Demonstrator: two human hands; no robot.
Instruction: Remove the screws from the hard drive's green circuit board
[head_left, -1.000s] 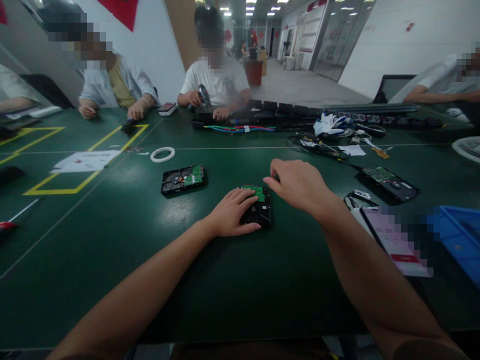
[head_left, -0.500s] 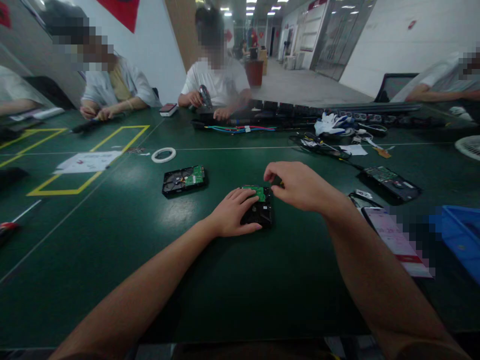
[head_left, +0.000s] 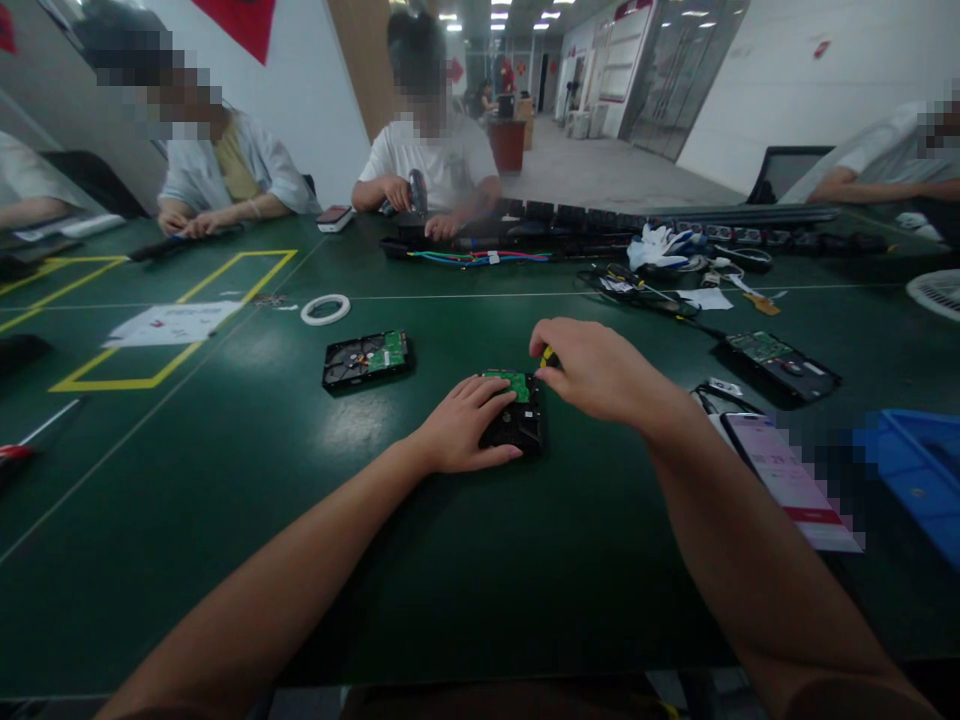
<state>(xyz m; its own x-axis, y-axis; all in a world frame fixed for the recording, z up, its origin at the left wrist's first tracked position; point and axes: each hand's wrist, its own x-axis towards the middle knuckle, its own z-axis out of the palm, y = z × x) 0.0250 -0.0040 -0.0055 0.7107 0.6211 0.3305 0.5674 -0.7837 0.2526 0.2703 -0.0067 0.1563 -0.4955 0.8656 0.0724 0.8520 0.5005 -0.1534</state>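
Note:
A black hard drive (head_left: 531, 428) lies on the green table (head_left: 420, 570), its green circuit board facing up. From its left side my left hand (head_left: 469, 425) holds it down, fingers across the board and thumb along the near edge. My right hand (head_left: 589, 370) is closed above the drive's far right corner. Between its fingers shows part of a yellow-and-black screwdriver (head_left: 550, 357); its tip is hidden. A second hard drive (head_left: 367, 360) rests to the left, and a third hard drive (head_left: 780, 367) is at the right.
Near my right forearm are a phone (head_left: 787, 470) and a blue bin (head_left: 919, 475). A red-handled screwdriver (head_left: 15, 455) lies far left. Beyond are a white tape roll (head_left: 325, 309), papers (head_left: 172, 323), cables (head_left: 480, 257) and white gloves (head_left: 660, 247). Several people sit around the table.
My right hand has turned slightly, so more of the yellow-and-black handle shows between its fingers. My left hand and the drive under it stay put.

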